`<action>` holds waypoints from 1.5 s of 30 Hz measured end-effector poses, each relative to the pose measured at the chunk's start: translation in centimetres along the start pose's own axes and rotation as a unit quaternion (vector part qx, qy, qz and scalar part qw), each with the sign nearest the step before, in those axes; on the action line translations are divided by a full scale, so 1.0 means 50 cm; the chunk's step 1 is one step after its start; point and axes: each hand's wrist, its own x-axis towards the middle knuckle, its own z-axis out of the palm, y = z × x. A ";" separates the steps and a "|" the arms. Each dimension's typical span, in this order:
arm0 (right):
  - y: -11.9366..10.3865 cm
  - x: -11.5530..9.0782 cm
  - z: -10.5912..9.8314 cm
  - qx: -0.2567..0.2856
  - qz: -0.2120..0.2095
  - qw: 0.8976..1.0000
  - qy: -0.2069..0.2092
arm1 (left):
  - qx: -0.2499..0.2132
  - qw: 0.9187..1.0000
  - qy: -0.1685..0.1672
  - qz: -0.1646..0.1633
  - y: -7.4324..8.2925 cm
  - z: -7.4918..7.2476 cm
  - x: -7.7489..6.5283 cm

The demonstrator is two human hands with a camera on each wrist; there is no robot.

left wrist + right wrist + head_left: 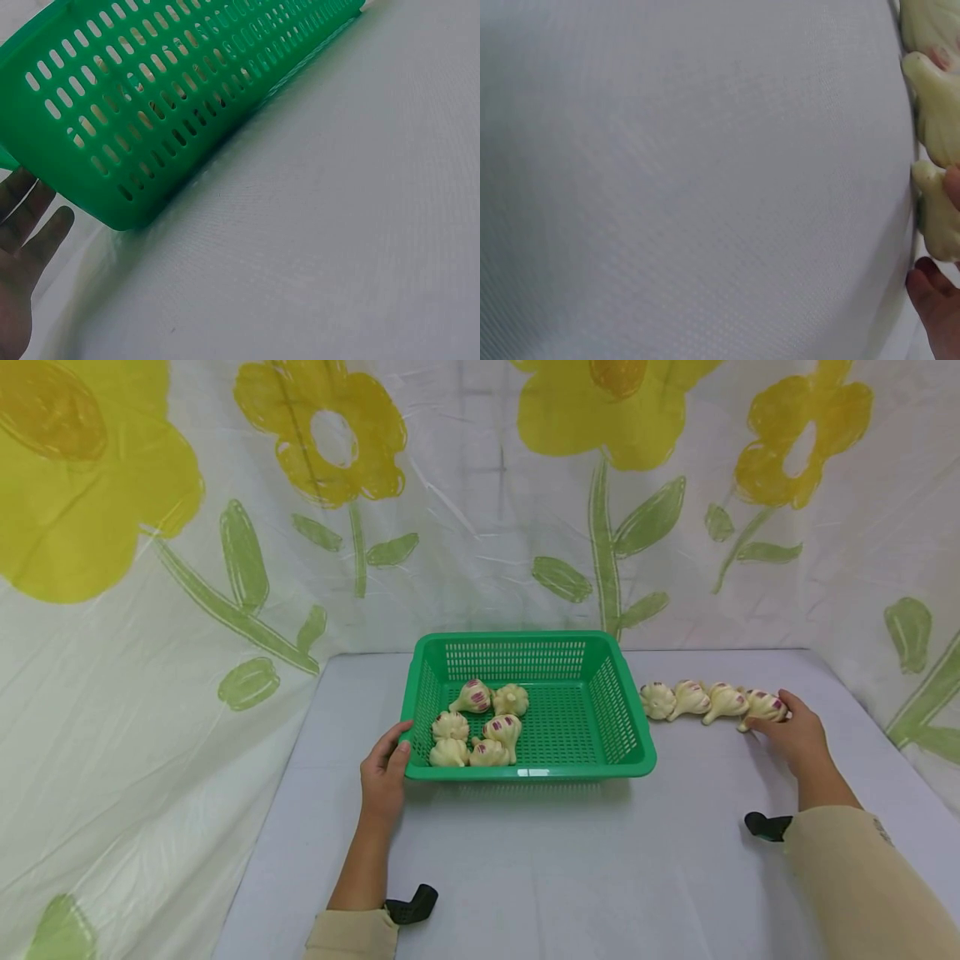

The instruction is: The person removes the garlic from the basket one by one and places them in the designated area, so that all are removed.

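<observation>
A green plastic basket (532,772) with slotted walls stands on the table. My left hand (383,781) holds its rim near the front left corner; in the left wrist view some fingertips are hidden behind the rim. Several white garlic bulbs (450,753) with purple markings lie in the basket's left half. To the right of the basket, more garlic bulbs (725,702) lie in a row, side by side. The thumb and fingers of my right hand (801,735) grip the rightmost garlic bulb (765,703). Only fingertips and part of the row show in the right wrist view.
A white cloth covers the table (570,868). Behind and along the sides hangs a white sheet (465,568) printed with yellow flowers. Black wrist mounts (412,906) stick out beside both beige sleeves.
</observation>
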 end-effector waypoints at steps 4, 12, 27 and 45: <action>0.001 0.000 0.000 -0.002 0.001 1.000 0.002 | 0.003 1.000 0.001 -0.002 0.001 0.001 0.001; 0.000 -0.002 0.001 0.002 -0.001 1.000 0.002 | -0.001 1.000 0.000 -0.001 -0.026 -0.001 0.006; -0.010 -0.005 -0.014 -0.024 0.011 1.000 -0.013 | 0.005 1.000 0.004 0.010 -0.061 -0.004 0.008; -0.281 -0.087 0.042 -0.067 -0.210 0.974 -0.049 | 0.004 1.000 0.015 0.022 -0.076 -0.006 0.011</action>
